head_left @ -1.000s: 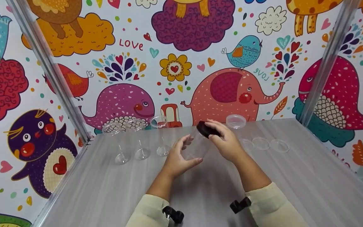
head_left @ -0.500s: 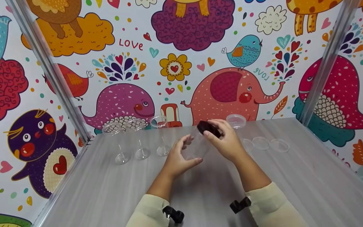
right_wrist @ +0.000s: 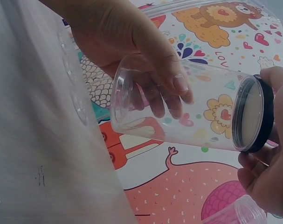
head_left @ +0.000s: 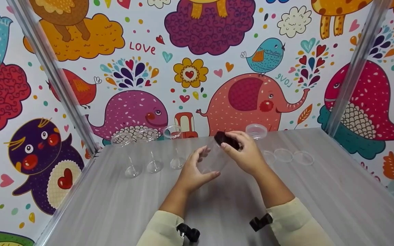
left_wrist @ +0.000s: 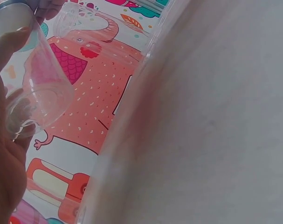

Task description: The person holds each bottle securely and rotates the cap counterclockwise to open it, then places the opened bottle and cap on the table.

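Head view: the clear jar (head_left: 215, 160) shows faintly, tilted above the worktop (head_left: 115, 212), with three clear containers (head_left: 151, 150) upright to its left. The right wrist view shows more: the left hand's (head_left: 193, 173) grip curls round the jar's lower half; the right hand's (head_left: 246, 152) grip pinches the black lid (right_wrist: 265, 116) at its mouth. The left wrist view faces its round base.

Wall (head_left: 156, 17) print: red "LOVE" (head_left: 142, 48) upper L of ctr; smaller teal "LOVE" (head_left: 283, 80), turned round, to R.
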`<state>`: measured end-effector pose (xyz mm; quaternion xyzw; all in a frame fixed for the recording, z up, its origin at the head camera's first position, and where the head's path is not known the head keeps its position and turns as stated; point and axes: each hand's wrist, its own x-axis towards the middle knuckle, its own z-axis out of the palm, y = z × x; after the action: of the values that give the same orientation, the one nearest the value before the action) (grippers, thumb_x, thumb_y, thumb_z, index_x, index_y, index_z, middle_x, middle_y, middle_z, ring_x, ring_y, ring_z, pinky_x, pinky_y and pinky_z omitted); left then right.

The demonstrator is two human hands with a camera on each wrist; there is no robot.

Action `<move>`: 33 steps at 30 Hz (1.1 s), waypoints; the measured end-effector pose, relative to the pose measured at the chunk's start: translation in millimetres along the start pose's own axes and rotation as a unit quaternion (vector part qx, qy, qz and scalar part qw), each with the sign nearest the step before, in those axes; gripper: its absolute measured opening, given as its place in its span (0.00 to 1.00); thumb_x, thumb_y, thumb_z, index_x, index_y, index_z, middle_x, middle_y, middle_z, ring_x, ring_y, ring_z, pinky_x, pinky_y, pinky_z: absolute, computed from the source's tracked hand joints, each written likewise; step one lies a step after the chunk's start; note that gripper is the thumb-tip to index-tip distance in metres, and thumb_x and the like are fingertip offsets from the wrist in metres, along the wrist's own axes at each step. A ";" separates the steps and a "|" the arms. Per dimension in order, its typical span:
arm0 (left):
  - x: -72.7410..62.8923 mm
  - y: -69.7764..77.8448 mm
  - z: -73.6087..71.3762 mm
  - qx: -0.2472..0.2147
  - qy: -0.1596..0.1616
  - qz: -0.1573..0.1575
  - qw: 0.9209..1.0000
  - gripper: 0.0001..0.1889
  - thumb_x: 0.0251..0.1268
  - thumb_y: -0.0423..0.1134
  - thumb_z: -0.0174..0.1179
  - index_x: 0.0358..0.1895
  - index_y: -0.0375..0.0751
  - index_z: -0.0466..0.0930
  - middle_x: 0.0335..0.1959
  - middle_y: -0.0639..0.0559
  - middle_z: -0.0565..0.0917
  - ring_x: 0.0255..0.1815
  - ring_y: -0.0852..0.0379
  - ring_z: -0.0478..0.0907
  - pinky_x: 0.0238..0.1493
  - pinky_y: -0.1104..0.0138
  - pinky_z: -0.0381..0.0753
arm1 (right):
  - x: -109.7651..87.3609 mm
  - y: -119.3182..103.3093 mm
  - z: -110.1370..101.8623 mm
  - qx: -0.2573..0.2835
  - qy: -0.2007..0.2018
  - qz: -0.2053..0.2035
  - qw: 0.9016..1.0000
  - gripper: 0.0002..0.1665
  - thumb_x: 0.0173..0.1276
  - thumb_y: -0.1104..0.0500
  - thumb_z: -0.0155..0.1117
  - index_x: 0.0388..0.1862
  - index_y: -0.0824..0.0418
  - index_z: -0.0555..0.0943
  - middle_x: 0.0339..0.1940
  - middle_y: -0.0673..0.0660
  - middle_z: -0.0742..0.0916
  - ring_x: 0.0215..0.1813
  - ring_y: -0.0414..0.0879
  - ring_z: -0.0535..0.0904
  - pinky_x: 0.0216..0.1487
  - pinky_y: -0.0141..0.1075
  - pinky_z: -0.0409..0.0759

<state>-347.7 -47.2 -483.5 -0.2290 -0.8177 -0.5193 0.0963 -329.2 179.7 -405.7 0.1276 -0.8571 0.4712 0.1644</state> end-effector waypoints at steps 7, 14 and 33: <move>0.0 0.6 -0.2 0.007 0.001 0.007 1.000 0.53 0.52 0.64 0.79 0.81 0.54 0.65 0.75 0.62 0.77 0.75 0.57 0.75 0.79 0.51 0.76 | -0.2 1.8 -0.3 0.030 -0.015 -0.029 0.999 0.26 0.77 0.50 0.66 0.72 0.50 0.82 0.77 0.55 0.80 0.77 0.57 0.75 0.74 0.59 0.80; 0.1 -0.6 0.0 0.007 0.002 0.004 1.000 0.52 0.51 0.64 0.80 0.80 0.59 0.65 0.74 0.63 0.77 0.75 0.58 0.74 0.79 0.52 0.76 | -0.6 1.6 -0.1 0.061 -0.029 -0.032 0.997 0.28 0.76 0.59 0.57 0.73 0.48 0.81 0.80 0.51 0.78 0.82 0.56 0.71 0.78 0.58 0.77; 0.1 -0.1 0.8 -0.001 0.008 -0.002 1.000 0.52 0.49 0.65 0.80 0.79 0.61 0.66 0.74 0.63 0.77 0.75 0.56 0.75 0.78 0.44 0.75 | 0.5 -0.5 0.4 0.002 0.005 0.010 1.000 0.37 0.72 0.35 0.70 0.74 0.48 0.79 0.73 0.57 0.80 0.72 0.58 0.79 0.72 0.57 0.82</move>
<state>-347.7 -46.4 -484.0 -0.2228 -0.8171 -0.5220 0.1016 -329.5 179.1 -405.4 0.1170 -0.8565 0.4752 0.1641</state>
